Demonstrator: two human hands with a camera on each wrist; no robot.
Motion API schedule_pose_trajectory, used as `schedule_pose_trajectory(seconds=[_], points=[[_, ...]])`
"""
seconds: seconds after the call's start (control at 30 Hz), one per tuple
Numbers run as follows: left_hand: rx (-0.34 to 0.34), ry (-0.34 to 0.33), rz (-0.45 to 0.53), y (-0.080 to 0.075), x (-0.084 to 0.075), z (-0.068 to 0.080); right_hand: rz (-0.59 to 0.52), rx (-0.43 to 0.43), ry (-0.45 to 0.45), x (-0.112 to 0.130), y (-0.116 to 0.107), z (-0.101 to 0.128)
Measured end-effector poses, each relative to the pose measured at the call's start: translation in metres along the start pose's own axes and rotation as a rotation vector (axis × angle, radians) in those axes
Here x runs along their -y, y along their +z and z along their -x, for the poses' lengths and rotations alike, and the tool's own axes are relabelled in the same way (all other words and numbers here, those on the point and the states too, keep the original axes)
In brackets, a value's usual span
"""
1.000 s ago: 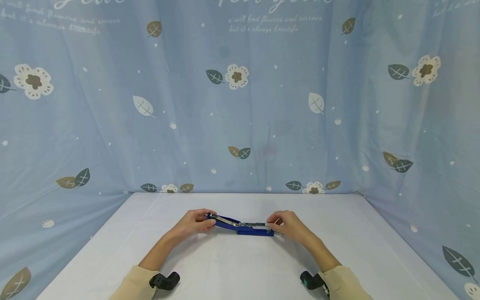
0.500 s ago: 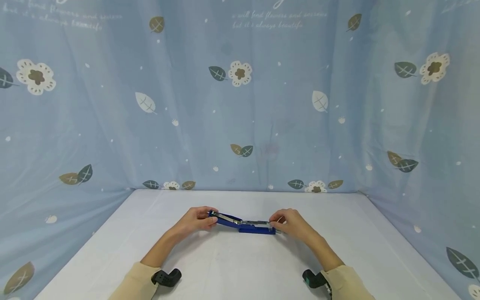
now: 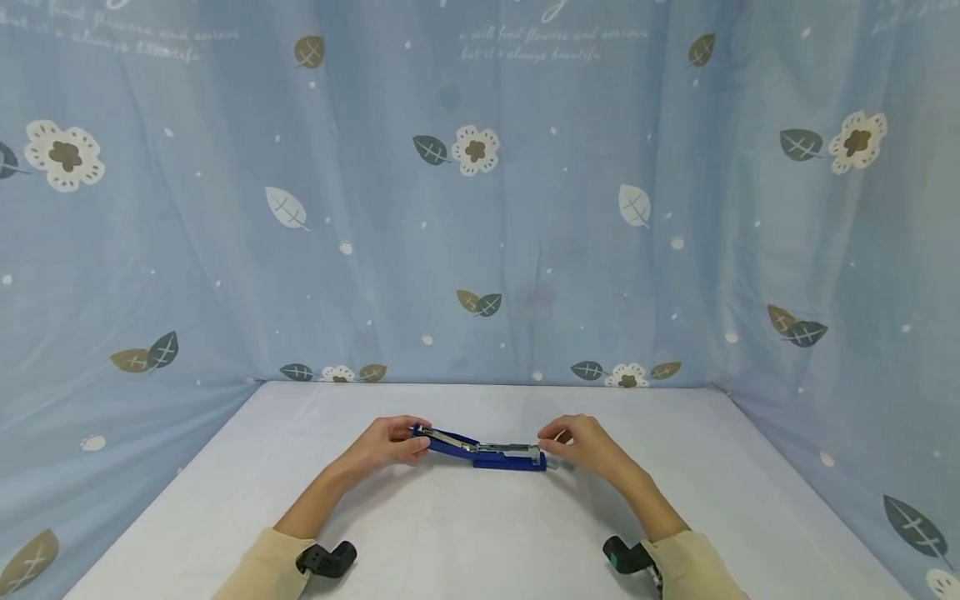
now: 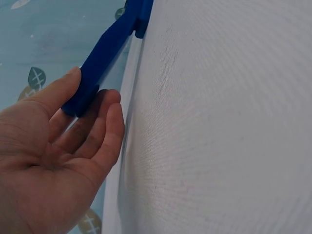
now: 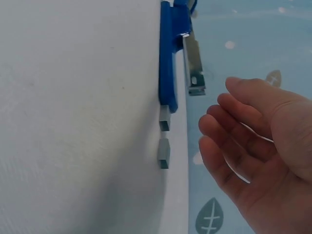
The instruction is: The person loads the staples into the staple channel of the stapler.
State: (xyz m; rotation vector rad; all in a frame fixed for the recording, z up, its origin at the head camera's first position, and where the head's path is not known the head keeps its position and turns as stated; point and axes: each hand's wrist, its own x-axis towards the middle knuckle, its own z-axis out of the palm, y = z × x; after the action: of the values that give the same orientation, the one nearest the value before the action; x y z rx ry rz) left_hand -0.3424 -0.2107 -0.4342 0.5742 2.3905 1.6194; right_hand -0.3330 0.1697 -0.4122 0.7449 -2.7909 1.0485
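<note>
Behind the white table (image 3: 480,533) I see a blue curtain (image 3: 225,250) with flowers and leaves hanging on three sides. On the table, near the middle, lies a blue stapler (image 3: 483,450) opened out flat, with its metal magazine (image 5: 194,66) uncovered. My left hand (image 3: 390,443) pinches the lifted end of the stapler between thumb and fingers. My right hand (image 3: 581,442) is just beside the other end; its fingers (image 5: 229,126) are relaxed, slightly apart, and hold nothing. In the right wrist view I notice two small grey staple pieces (image 5: 164,141) lying just past the end of the stapler base.
</note>
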Motion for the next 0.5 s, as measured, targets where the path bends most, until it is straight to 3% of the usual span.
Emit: schedule_pose_trajectory(seconds=[0.5], points=[[0.004,0.033,-0.024,0.001,-0.003,-0.002,0.029,-0.012,-0.022,-0.003,-0.022,0.01]])
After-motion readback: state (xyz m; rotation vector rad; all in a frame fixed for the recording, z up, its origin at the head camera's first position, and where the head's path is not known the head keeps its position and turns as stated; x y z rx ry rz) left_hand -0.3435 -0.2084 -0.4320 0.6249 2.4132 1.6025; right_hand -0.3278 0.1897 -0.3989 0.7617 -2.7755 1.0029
